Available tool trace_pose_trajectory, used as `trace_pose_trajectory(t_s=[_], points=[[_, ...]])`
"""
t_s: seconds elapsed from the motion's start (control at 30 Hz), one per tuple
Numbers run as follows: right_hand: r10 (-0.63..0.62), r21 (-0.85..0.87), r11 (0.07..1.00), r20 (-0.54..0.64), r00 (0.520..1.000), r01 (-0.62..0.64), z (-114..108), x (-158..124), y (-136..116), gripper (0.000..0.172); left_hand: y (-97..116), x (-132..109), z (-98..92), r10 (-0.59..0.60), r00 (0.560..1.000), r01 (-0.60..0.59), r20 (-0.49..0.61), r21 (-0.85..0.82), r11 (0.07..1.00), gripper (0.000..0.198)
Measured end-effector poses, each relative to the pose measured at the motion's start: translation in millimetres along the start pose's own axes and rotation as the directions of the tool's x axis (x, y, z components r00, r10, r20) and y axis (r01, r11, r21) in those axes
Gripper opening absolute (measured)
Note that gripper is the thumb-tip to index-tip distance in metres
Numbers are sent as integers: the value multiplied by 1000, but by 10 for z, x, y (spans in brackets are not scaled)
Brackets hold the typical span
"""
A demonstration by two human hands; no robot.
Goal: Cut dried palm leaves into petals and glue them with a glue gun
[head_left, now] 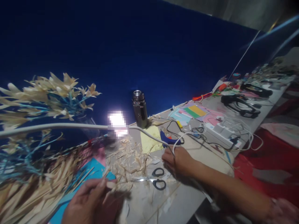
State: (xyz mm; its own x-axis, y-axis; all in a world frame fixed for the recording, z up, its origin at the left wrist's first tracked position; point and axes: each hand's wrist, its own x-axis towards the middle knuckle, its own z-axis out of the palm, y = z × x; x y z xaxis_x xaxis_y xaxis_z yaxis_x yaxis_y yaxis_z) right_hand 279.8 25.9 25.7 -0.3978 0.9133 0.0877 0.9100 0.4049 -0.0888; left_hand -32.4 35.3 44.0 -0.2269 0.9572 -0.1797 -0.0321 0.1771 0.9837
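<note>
My left hand [90,199] is at the lower left, thumb and fingers pinched on a small cream piece of dried husk [111,185]. My right hand [176,160] rests low over the table with its fingers curled under, right by a blue glue gun [171,140]. Whether it touches the glue gun, or holds anything, is hidden. Between the hands lie black-handled scissors [158,183], blades pointing left, among pale husk scraps [130,155]. A yellow sheet [150,140] is beyond them. Husk flowers on blue stems [67,90] stand at the left.
A white cable [70,126] crosses in front of the view. Behind are a dark flask [139,110] and a bright blurred-out light [118,123]. Long husk strips [30,193] and blue paper [93,168] lie left. A power strip [221,133] with tangled cords sits right.
</note>
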Motion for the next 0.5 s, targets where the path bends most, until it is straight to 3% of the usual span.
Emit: trace_pose_trajectory(t_s=[0.07, 0.17, 0.23, 0.37, 0.5], points=[[-54, -6, 998, 28, 998, 55, 26, 308, -46, 11, 68, 99, 130, -3, 998, -5, 68, 121, 993, 35], [-19, -6, 1000, 81, 997, 19, 73, 655, -81, 15, 90, 288, 413, 124, 976, -170, 181, 268, 948, 34], [-11, -3, 1000, 103, 995, 11, 109, 802, -70, 19, 25, 394, 629, 195, 952, -257, 234, 271, 928, 30], [-39, 18, 999, 121, 992, 37, 171, 938, 25, 17, -235, 536, 962, 159, 913, -263, 377, 243, 934, 24], [-18, 127, 992, 51, 999, 11, 241, 978, 194, 12, -479, 669, 1073, 149, 869, -314, 472, 294, 903, 19]])
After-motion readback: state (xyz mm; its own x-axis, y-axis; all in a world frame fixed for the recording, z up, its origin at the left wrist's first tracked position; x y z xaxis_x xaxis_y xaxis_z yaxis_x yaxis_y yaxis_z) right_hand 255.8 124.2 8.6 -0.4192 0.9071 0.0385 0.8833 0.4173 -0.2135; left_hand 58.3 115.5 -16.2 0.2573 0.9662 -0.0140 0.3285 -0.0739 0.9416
